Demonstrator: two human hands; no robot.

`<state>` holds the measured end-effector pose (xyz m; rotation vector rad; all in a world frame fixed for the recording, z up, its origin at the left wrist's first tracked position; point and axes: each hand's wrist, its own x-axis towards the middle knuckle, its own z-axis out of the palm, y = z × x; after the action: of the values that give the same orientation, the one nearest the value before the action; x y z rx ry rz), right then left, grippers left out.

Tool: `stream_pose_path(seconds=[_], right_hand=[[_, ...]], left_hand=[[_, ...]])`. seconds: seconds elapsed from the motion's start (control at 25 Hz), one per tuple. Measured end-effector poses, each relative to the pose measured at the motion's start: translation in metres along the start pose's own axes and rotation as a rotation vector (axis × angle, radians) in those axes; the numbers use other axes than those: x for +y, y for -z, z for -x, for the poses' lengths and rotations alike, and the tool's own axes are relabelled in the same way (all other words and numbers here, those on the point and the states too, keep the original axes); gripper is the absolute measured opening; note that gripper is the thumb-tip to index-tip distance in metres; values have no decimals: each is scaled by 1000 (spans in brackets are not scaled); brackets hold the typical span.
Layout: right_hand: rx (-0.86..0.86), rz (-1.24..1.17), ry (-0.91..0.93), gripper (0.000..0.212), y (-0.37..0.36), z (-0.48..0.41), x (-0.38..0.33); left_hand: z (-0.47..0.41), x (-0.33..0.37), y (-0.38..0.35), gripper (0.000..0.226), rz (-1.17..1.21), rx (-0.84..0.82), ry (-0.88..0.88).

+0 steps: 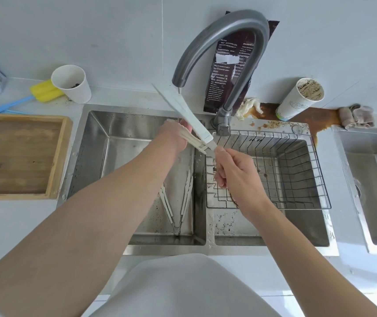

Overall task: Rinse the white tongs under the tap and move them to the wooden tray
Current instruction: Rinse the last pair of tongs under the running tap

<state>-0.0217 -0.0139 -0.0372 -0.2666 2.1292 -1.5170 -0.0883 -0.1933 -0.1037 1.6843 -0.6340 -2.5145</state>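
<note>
Over the left basin of the sink, the white tongs are held in the air on a diagonal. Their long axis runs from the joined end, low and right by the divider between the basins, up and left to a tip just under the spout of the tap. A second, creamier arm splays from that joined end toward the left.

Around them I see a wire basket sitting in the right basin and another pair of tongs lying flat on the left basin's floor, joined end toward me. The wooden tray rests on the worktop left of the sink, well apart from the held tongs. Behind it lie a yellow sponge brush and a paper cup. A dark packet leans behind the tap, and a stained cup stands in a brown spill with a rag beside it. The left forearm crosses the basin and hides part of the lying tongs.

The right hand is below the joined end, its fingers pinching it. The left hand is curled round the creamier arm, just under the raised one.
</note>
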Motion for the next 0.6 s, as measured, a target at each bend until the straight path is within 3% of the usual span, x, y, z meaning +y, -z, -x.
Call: stream_pose_path(seconds=[0.24,0.4,0.52,0.6], right_hand=[[77,-29,22,39,5,-6,0],[100,19,35,43,-1,-7,3],[112,131,38,42,-9,-9,8],[101,209,46,44,-15,-8,10]], left_hand=[[26,10,7,23,69,-105,-42],[45,5,9,32,-50,-131,-150],[53,0,12,45,100,-239,-153],[58,-1,10,41,212,-271,-132]])
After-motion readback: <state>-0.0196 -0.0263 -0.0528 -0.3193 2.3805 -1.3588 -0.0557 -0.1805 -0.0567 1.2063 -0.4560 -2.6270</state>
